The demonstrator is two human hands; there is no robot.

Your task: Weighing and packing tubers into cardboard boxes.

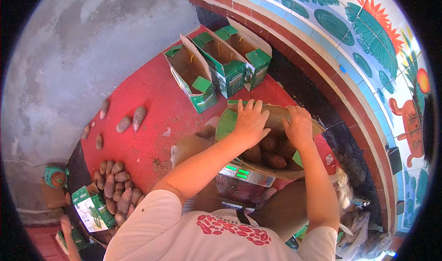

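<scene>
An open cardboard box (pixel 225 124) with green flaps stands in front of me. Several brown taro-like tubers (pixel 274 159) lie inside it. My left hand (pixel 251 124) grips the box's far flap near its left end, fingers over the edge and thumb on the near side. Farther right along that flap, my right hand (pixel 298 126) holds it in the same way. Under the box is a weighing scale (pixel 251 177) with a lit green display; the box hides most of it.
Three open green boxes (pixel 201 94) stand at the back on a red mat (pixel 152 93). Loose tubers (pixel 139 118) lie on the left, above a larger pile (pixel 120 187). Another green-white box (pixel 93 210) and another person's hand (pixel 66 225) are lower left. Plastic bags (pixel 359 233) lie lower right.
</scene>
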